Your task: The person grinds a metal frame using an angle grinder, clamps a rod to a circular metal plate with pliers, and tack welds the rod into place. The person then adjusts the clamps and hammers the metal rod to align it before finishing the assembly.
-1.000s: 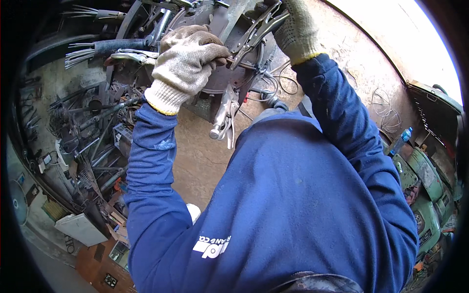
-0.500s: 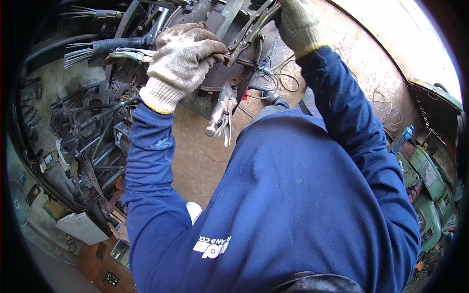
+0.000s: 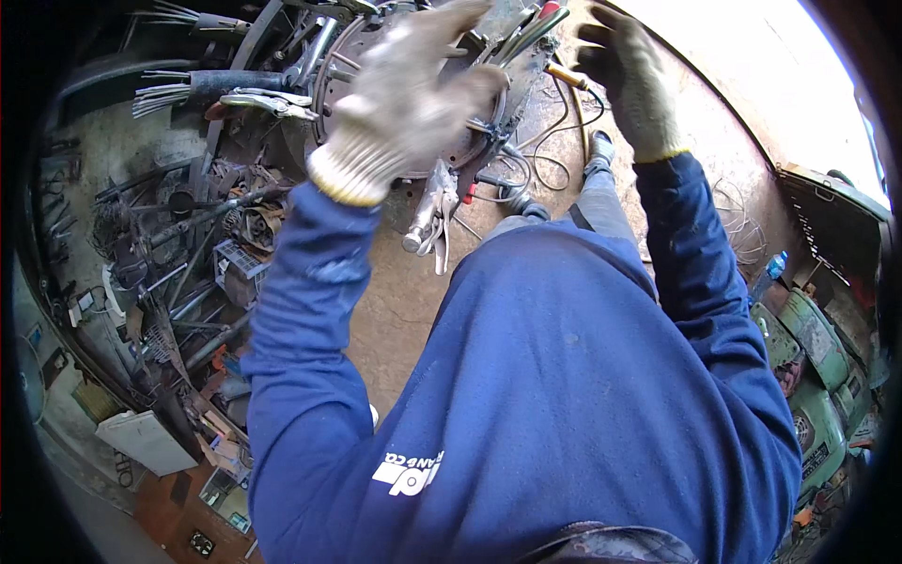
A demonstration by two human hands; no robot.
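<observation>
My hands are well apart, both in knitted gloves. The left hand [image 3: 404, 89] is blurred, its fingers spread with nothing seen in them, in front of the round plate [image 3: 458, 148] and hiding much of it. The right hand [image 3: 644, 89] is off to the right of the plate, fingers parted, near a yellow handle [image 3: 567, 75]; I cannot tell whether they touch.

The plate is at the top, straight ahead of me. Upper pliers [image 3: 531, 33] lie over its far right part, between my hands. Lower pliers [image 3: 432, 211] hang at its near edge, handles toward me, and side pliers [image 3: 268, 102] are on its left, just beside a bundle of rods [image 3: 162, 94].

Right of the plate, a cable [image 3: 554, 186] loops on the floor [image 3: 395, 291], near my shoe [image 3: 601, 148]. Scrap metal [image 3: 188, 254] is heaped on the left, with a white box [image 3: 146, 442] nearer me. Far right are a bottle [image 3: 772, 268] and a green machine [image 3: 817, 428].
</observation>
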